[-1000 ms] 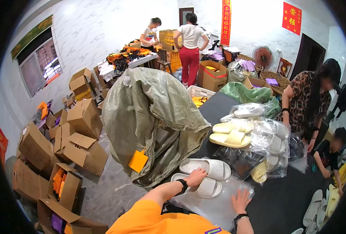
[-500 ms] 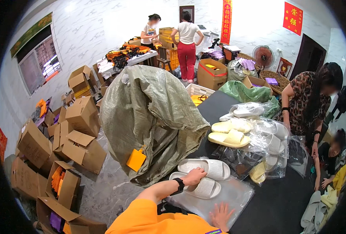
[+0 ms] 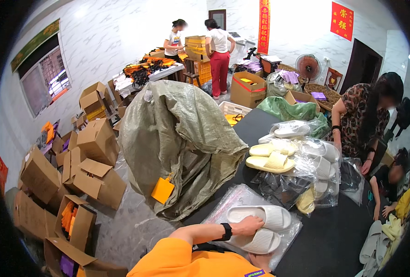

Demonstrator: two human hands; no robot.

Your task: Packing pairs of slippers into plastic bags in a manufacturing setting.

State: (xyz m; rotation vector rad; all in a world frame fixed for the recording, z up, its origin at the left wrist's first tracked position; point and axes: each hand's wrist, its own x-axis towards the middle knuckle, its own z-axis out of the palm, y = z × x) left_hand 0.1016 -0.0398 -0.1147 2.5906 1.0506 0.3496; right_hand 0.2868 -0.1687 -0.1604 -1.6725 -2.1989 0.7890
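My left hand [image 3: 249, 225], with a dark band on its wrist, is closed over the inner edges of a pair of white slide slippers. One slide [image 3: 275, 217] lies farther off and the other [image 3: 261, 242] nearer me, both with ribbed straps. Below them is a stack of clear plastic bags [image 3: 228, 203] on the black table. My right hand [image 3: 261, 260] is at the near slide's lower edge, its fingers hidden by that slide and the picture's lower part. Bagged yellow slides [image 3: 270, 163] and white slides [image 3: 324, 167] are heaped farther right.
A large greenish woven sack [image 3: 168, 138] stands gaping at the table's left edge, an orange tag [image 3: 162, 190] hanging on it. Several cardboard boxes [image 3: 98, 182] crowd the floor at left. At right a person [image 3: 366, 115] leans over the table; loose slides [image 3: 370, 242] lie below.
My left hand has carried the white slides right and toward me across the bags. My right hand, flat and spread on the bag before, is now mostly hidden at the near slide.
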